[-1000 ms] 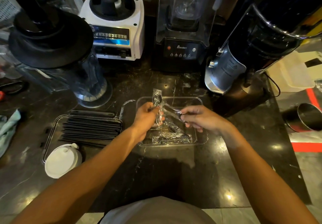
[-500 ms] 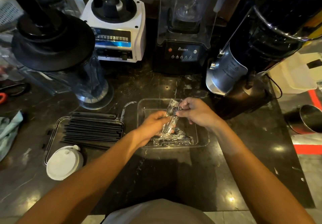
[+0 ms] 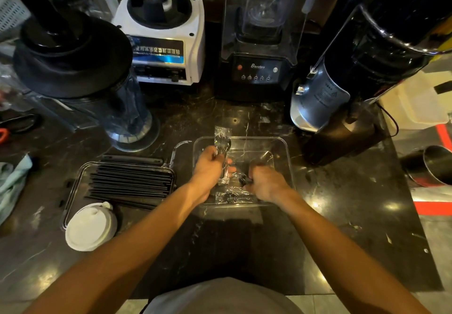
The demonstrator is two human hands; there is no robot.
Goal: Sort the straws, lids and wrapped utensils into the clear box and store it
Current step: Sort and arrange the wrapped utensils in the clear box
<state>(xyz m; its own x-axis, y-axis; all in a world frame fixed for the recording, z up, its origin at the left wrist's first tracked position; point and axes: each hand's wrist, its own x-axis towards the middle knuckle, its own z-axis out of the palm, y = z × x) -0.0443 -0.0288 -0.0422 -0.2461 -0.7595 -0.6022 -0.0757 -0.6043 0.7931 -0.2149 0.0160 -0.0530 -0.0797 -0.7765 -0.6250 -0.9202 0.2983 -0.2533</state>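
A clear box (image 3: pixel 285 152) sits mid-counter on the dark marble. Both hands are inside it. My left hand (image 3: pixel 210 167) grips a wrapped fork (image 3: pixel 222 142), which stands nearly upright with its tines over the far left rim. My right hand (image 3: pixel 265 183) is closed on another wrapped utensil (image 3: pixel 261 158) lying low in the box. More wrapped utensils (image 3: pixel 232 197) lie along the near wall. To the left a clear tray (image 3: pixel 73 191) holds several black straws (image 3: pixel 129 181). White lids (image 3: pixel 90 227) are stacked at its near corner.
Blenders line the back: a jar with a black lid (image 3: pixel 73 52) at left, a white base (image 3: pixel 161 40), a black Blenders unit (image 3: pixel 259 69), and a tilted steel machine (image 3: pixel 320 98) at right. A teal cloth (image 3: pixel 12 186) lies far left. Steel cup (image 3: pixel 437 164) at right.
My left hand has lifted a wrapped fork upright at the box's far left. My right hand has dropped from the raised packet down into the box near its front.
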